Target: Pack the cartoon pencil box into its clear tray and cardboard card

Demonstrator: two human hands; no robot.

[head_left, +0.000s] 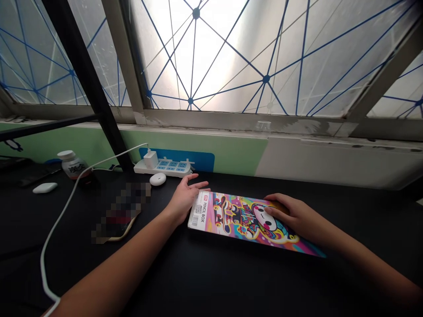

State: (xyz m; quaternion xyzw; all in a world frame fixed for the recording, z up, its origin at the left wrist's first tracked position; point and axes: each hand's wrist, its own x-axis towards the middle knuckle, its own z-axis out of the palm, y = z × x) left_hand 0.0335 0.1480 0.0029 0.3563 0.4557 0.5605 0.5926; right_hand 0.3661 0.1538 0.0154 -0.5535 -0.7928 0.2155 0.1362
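Note:
A long, flat pencil box with a bright cartoon print lies slanted in front of me on the black tabletop. White lettering space and a barcode mark its left end. My right hand grips the box towards its right end, thumb on the printed face and fingers along the far edge. At the left end, my left hand rests against the box with its fingers stretched out and apart. Part of that hand is hidden behind the box's corner.
Behind my left hand are a white power strip with a plugged-in charger and a round white case. A white cable runs down the left side, near a blurred-out phone-like object, a bottle and a white mouse-shaped item.

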